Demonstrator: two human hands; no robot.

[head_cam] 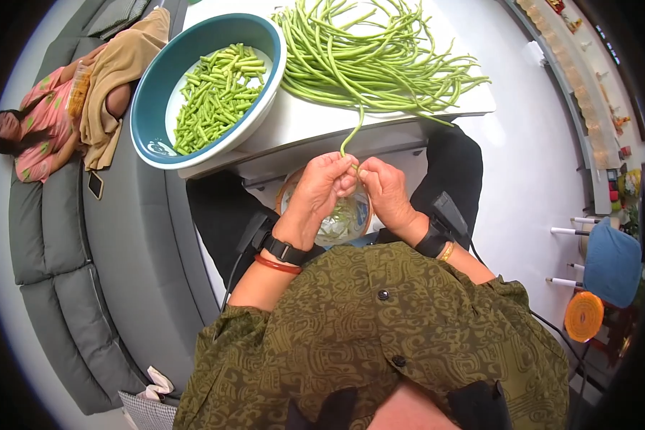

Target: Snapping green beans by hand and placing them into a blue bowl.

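Observation:
Between my left hand and my right hand is the near end of one long green bean, pinched by both in front of my lap. The bean's far part runs up to a heap of yardlong beans on the white table. At the table's left corner stands an oval basin, teal inside and white outside, with many short cut bean pieces in it. Below my hands, between my knees, a round bin with a clear bag holds some green scraps, partly hidden by my left hand.
A grey sofa runs along the left, where a person sits with a tan blanket and a phone lies near. The white table's edge is just beyond my hands. At the right stand a blue-covered stool and an orange round seat.

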